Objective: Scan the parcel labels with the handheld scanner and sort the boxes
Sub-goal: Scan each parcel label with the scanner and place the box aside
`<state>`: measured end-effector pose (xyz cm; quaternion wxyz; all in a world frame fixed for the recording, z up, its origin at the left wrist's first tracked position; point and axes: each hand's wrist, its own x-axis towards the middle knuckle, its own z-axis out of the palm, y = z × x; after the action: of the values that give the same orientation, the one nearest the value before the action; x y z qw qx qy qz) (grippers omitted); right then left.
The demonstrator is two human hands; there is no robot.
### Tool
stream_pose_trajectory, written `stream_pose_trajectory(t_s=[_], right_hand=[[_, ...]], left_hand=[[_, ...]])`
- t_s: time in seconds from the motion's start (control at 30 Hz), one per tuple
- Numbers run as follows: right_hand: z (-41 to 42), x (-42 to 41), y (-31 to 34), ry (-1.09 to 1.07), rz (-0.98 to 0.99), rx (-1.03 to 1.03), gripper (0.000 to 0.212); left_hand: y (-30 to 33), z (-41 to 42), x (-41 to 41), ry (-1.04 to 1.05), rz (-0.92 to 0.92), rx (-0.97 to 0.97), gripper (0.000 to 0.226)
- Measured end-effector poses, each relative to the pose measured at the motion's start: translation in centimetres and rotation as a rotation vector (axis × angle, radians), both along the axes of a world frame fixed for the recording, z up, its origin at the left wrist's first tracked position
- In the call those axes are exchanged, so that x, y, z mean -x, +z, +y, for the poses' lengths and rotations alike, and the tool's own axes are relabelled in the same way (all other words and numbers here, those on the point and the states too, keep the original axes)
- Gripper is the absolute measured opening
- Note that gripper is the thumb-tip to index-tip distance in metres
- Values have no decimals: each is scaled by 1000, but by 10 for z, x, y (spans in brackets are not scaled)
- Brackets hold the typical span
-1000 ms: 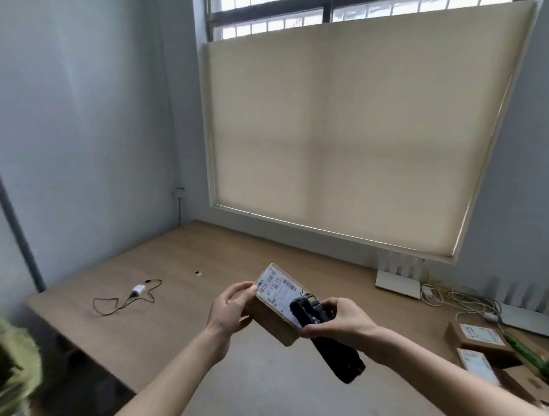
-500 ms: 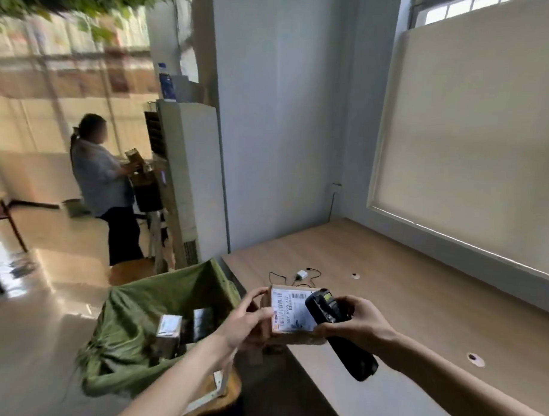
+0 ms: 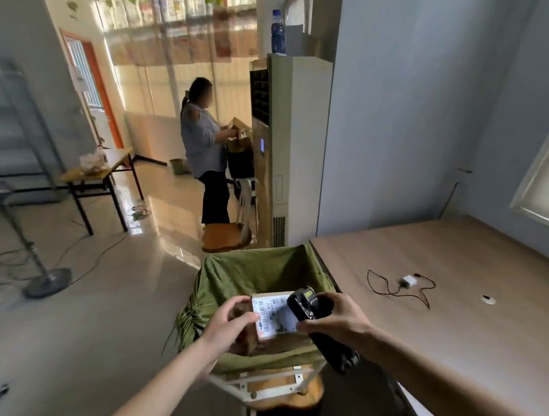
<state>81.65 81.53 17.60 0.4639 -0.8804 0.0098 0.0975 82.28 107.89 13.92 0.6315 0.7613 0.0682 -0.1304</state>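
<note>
In the head view, the left hand (image 3: 228, 323) grips a small cardboard parcel (image 3: 274, 318) by its left edge, thumb lying on the white shipping label (image 3: 271, 316) and fingers curled underneath, and holds it directly above the open mouth of a green fabric bag (image 3: 252, 275) stretched on a metal-framed stand just beside the end of the wooden desk (image 3: 469, 308). The right hand (image 3: 338, 317) wraps round the black handheld scanner (image 3: 310, 311), whose head sits over the right part of the label, touching or nearly touching the parcel. Judging by this position, the scan is either under way or just finished, and the drop into the bag, the sorting step for this box, is not yet done. How many boxes remain cannot be judged, since no other parcels show on the visible stretch of desk, which carries only a white charger with a thin black cable (image 3: 401, 285). The bag's interior is mostly hidden behind the parcel and both hands, so its contents cannot be made out. The label print is too blurred to read, and the scanner screen shows nothing legible. A person (image 3: 206, 149) handles brown packages beside a tall standing air conditioner (image 3: 288, 146) farther back.
</note>
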Motion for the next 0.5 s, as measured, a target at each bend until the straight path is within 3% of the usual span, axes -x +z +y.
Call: stream_pose_trajectory(t_s=[0.27,0.5], right_hand=[[23,-154,-67,64,117,103,73],[30,-266,-112,95,188,138,82]], left_hand=[[-65,13,-127,151,158,56,30],[-106,6,-221,283,192,68,44]])
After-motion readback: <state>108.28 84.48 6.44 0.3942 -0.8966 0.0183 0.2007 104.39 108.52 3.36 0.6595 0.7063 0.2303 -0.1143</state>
